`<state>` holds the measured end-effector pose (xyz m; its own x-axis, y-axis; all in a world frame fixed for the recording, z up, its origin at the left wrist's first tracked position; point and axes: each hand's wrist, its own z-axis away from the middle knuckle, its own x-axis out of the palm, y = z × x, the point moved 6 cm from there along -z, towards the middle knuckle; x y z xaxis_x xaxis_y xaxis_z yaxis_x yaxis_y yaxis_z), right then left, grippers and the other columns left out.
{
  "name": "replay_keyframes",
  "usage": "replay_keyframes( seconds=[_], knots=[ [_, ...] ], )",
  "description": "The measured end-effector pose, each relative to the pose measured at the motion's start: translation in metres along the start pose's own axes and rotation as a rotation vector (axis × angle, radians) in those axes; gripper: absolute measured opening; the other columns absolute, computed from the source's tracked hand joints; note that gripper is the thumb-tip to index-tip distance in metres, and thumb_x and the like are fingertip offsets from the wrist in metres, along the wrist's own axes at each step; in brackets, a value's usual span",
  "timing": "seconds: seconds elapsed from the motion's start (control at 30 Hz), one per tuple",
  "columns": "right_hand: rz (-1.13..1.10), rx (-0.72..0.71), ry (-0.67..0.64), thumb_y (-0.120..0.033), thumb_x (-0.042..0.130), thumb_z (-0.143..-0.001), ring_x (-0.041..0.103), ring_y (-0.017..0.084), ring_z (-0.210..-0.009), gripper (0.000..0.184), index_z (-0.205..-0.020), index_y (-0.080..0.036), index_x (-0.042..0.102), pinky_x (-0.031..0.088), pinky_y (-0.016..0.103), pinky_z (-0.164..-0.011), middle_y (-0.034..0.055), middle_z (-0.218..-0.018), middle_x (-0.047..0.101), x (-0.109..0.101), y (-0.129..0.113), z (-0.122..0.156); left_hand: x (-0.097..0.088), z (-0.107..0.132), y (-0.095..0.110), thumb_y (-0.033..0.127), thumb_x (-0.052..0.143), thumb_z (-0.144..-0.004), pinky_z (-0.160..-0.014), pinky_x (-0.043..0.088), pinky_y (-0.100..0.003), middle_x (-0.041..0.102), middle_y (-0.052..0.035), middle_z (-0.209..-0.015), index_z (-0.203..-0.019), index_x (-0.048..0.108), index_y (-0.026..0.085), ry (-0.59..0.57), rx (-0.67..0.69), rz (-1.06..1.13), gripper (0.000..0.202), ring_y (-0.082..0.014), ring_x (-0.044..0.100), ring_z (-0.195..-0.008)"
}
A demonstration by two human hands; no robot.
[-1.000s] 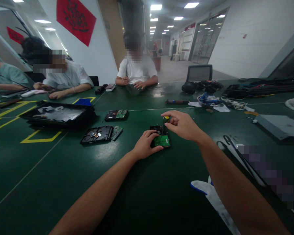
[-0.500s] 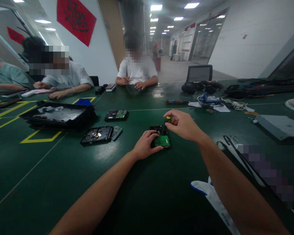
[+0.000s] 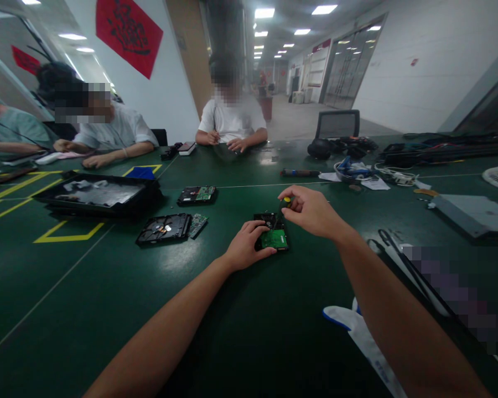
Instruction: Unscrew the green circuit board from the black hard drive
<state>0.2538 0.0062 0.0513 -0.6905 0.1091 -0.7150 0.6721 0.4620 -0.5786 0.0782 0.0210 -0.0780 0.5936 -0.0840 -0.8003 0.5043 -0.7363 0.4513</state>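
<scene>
A hard drive (image 3: 283, 247) lies on the green table in front of me, its green circuit board (image 3: 276, 239) facing up. My left hand (image 3: 249, 243) grips the drive from its left side, fingers over the top and thumb along the near edge. In my right hand (image 3: 311, 213) is a screwdriver (image 3: 288, 200) with a yellow-ended handle, pinched between thumb and fingers. Its shaft slants down to the board; whether the tip sits in a screw is too small to tell.
Left of my hands lie another hard drive (image 3: 164, 228), a loose circuit board (image 3: 198, 224) and a further drive (image 3: 197, 194). A black tray (image 3: 103, 207) stands beyond. On the right are a glove (image 3: 369, 342), a grey metal box (image 3: 477, 213) and cables (image 3: 357, 166). People sit opposite.
My right hand and the screwdriver have shifted very slightly, with the handle a little further right. My left hand and the drive stay in place.
</scene>
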Motion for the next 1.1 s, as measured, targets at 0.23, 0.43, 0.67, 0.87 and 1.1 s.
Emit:
replay_keyframes(
  seconds=[0.23, 0.43, 0.67, 0.87, 1.1],
  knots=[
    [0.009, 0.008, 0.016, -0.021, 0.064, -0.081, 0.059, 0.016, -0.070, 0.024, -0.105, -0.020, 0.066, 0.046, 0.031, -0.067, 0.0030, -0.085, 0.067, -0.0012, 0.0014, 0.0003, -0.0007, 0.0001, 0.0002, 0.059, 0.071, -0.083, -0.111, 0.045, -0.054, 0.053, -0.0121, -0.141, -0.133, 0.057, 0.025, 0.000, -0.001, -0.003, 0.062, -0.0324, 0.047, -0.134],
    [0.009, 0.022, 0.020, -0.022, 0.065, -0.080, 0.059, 0.016, -0.069, 0.023, -0.103, -0.020, 0.066, 0.046, 0.032, -0.066, 0.0032, -0.085, 0.067, -0.0023, 0.0031, 0.0000, 0.0001, 0.0003, -0.0008, 0.058, 0.073, -0.082, -0.111, 0.044, -0.055, 0.053, -0.0115, -0.141, -0.133, 0.058, 0.026, 0.006, -0.012, 0.001, 0.062, -0.0326, 0.047, -0.134],
    [0.010, 0.020, 0.004, -0.023, 0.064, -0.082, 0.059, 0.017, -0.072, 0.023, -0.104, -0.020, 0.066, 0.046, 0.032, -0.067, 0.0034, -0.085, 0.067, -0.0027, 0.0038, 0.0007, -0.0002, 0.0007, -0.0006, 0.059, 0.071, -0.083, -0.111, 0.045, -0.053, 0.053, -0.0118, -0.142, -0.133, 0.057, 0.025, -0.002, -0.009, -0.004, 0.062, -0.0318, 0.046, -0.134],
    [0.026, 0.021, 0.011, -0.023, 0.065, -0.081, 0.059, 0.017, -0.071, 0.022, -0.103, -0.020, 0.067, 0.047, 0.032, -0.067, 0.0036, -0.086, 0.067, -0.0041, 0.0041, 0.0006, 0.0000, 0.0005, -0.0011, 0.059, 0.072, -0.082, -0.110, 0.045, -0.055, 0.052, -0.0122, -0.142, -0.133, 0.057, 0.025, -0.008, -0.022, -0.006, 0.063, -0.0327, 0.046, -0.134],
    [0.011, 0.035, 0.014, -0.025, 0.066, -0.080, 0.060, 0.018, -0.072, 0.021, -0.101, -0.020, 0.067, 0.047, 0.032, -0.066, 0.0038, -0.083, 0.067, -0.0054, 0.0036, 0.0008, 0.0003, 0.0005, -0.0022, 0.058, 0.073, -0.082, -0.111, 0.044, -0.056, 0.052, -0.0117, -0.142, -0.133, 0.057, 0.026, -0.010, -0.021, 0.004, 0.063, -0.0330, 0.046, -0.134]
  ],
)
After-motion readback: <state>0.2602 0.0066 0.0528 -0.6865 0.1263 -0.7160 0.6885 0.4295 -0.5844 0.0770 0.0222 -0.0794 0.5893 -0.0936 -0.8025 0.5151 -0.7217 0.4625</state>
